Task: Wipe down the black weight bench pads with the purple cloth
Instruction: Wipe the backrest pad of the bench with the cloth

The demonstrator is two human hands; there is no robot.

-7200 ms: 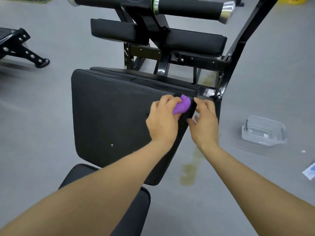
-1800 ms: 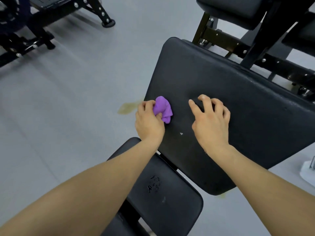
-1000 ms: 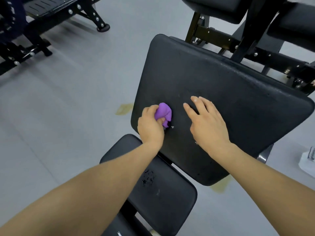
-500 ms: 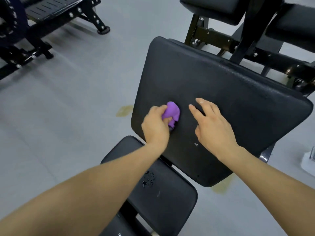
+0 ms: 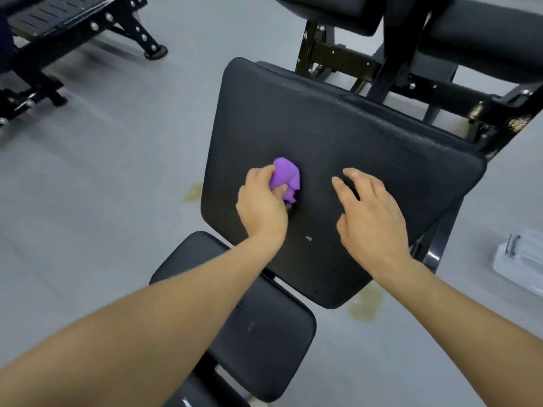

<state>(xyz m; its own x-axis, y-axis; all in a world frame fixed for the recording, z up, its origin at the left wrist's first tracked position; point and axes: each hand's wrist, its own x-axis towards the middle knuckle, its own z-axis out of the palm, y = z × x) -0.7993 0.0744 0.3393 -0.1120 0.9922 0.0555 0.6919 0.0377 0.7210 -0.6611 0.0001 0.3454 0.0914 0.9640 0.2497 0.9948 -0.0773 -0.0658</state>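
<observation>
A large black back pad point(image 5: 338, 136) slopes across the middle of the head view. My left hand point(image 5: 263, 207) grips a bunched purple cloth point(image 5: 286, 176) and presses it onto the pad's left-centre. My right hand point(image 5: 370, 212) rests on the pad to the right of the cloth, fingers spread and slightly bent, holding nothing. Below the back pad sits a smaller black seat pad point(image 5: 264, 324), partly covered by my left forearm.
Black padded rollers and frame bars point(image 5: 390, 51) rise behind the pad. Another black bench frame point(image 5: 73, 27) stands on the grey floor at top left. A clear plastic container point(image 5: 520, 259) lies on the floor at right. Yellowish stains mark the floor beside the pad.
My left hand has slid the cloth from the pad's lower left edge rightward and up toward its middle. My right hand stays resting on the pad beside it.
</observation>
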